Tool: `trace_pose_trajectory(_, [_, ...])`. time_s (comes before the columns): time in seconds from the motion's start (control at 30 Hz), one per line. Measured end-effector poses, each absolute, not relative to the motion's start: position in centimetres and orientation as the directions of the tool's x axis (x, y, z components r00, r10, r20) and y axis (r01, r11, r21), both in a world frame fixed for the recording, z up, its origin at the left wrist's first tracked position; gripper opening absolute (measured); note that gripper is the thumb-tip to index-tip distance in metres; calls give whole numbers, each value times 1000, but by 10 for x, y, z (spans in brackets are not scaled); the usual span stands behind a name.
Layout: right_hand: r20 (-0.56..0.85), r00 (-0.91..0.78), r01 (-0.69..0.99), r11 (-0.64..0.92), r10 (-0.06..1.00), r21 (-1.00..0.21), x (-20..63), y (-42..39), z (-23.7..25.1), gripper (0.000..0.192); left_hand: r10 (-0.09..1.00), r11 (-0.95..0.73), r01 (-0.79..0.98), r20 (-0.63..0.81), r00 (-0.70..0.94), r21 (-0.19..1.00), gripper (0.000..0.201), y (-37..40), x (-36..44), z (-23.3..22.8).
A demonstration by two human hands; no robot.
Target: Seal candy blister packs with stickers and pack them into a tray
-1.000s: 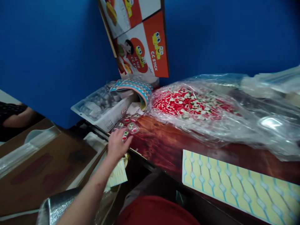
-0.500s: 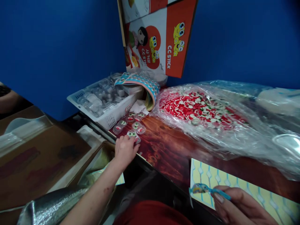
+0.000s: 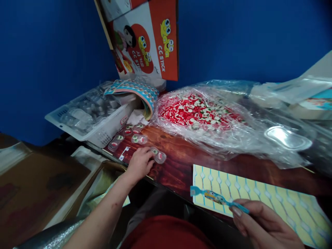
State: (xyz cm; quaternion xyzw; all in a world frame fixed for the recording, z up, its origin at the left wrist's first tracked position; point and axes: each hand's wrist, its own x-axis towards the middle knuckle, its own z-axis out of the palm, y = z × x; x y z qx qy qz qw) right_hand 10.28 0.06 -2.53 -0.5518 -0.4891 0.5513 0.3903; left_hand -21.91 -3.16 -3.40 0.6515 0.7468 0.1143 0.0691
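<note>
Left hand down on worktop, fingers curled onto a clear candy capsule at their tips. More capsules just beyond, by the white basket. Right hand pinches a blue sticker strip, fingers closed on one end, over the yellow sticker sheet. Bag of red candies further back.

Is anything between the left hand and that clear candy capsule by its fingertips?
Nothing visible. The left hand already touches the clear capsule on the bare wooden table. The right hand holds a blue sticker strip, apart from it.
</note>
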Motion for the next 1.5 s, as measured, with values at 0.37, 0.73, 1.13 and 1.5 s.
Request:
trace_pose_trajectory(0.37, [-179,-108,129,-165,978,-978,88,14,-5,24,980,-164,807,187,67,567,18,5,-189,-21])
trace_pose_trajectory(0.73, [-218,-213,169,-184,953,-968,29,12,-6,26,901,373,-140,-394,-183,917,32,-47,-144,-8])
trace_pose_trajectory(1.13, [32,-223,442,130,974,-888,13,38,-46,13,991,135,782,-74,-114,608,15,14,-160,-5])
trace_pose_trajectory(1.5, [176,-456,687,471,872,-553,10,46,-51,16,990,135,916,-93,-108,378,18,23,-153,-18])
